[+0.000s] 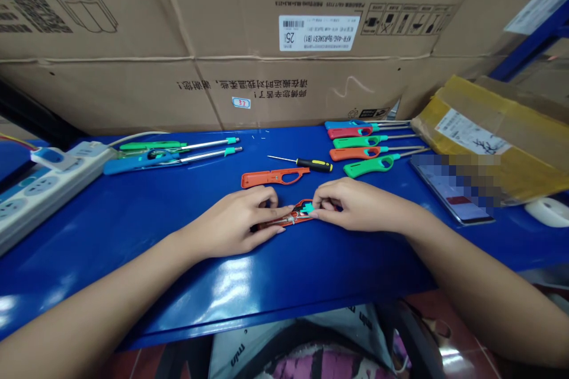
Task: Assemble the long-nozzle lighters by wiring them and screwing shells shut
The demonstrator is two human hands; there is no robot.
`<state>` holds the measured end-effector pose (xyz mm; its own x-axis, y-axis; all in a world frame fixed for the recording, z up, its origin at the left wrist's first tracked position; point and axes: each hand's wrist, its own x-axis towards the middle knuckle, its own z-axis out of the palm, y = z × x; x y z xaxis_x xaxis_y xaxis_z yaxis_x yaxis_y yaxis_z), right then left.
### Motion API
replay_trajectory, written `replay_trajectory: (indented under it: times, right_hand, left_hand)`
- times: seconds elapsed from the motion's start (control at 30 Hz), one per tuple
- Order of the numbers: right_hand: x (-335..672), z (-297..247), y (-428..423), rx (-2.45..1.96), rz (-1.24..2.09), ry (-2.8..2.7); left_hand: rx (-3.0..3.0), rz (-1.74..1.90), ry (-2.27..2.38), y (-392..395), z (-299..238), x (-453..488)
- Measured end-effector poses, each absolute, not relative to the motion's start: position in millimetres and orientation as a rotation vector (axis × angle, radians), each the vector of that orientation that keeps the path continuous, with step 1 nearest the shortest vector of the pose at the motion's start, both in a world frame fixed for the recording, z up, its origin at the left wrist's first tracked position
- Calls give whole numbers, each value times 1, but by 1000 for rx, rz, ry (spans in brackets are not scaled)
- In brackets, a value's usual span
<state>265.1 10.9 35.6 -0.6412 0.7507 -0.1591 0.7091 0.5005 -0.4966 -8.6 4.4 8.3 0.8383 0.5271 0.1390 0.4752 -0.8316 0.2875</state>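
The opened orange lighter body (pixel 291 218) lies on the blue table between my two hands, its inner parts facing up. My left hand (pixel 237 219) is closed on its left end, thumb along the near edge and fingers on the far side. At its right end, my right hand (pixel 355 204) pinches a small teal piece (pixel 307 208), which looks like the trigger; the fingertips partly hide it. Just beyond, a loose orange shell half (pixel 269 178) with a finger loop rests on the table. Behind that lies a black and yellow screwdriver (pixel 315 164), tip pointing left.
Several long-necked lighters (pixel 362 154) lie in a row at back right. More lighter parts with metal tubes (pixel 208 153) sit at back left, near a white power strip (pixel 53 189). A phone (pixel 444 189), yellow-taped parcel (pixel 498 136) and cardboard wall (pixel 249 12) bound the table.
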Motion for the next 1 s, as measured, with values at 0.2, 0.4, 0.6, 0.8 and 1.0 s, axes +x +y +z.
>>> replay_trajectory:
  times: [0.2,0.4,0.6,0.8,1.0]
  right_hand:
    - [263,30,12,-1149,776,-2626]
    - [263,23,16,-1105,690,-2594]
    - [260,20,19,-1194,952,-2420]
    - [256,16,17,-1248,972,-2369]
    - [251,14,9,-1368,900,-2379]
  left_hand:
    - [2751,311,774,4,8,-8]
    - [2701,309,800,4,7,-9]
    - [2682,310,810,4,6,-8]
    - [2663,329,790,3,6,-9]
    - [2651,366,781,3,5,-8]
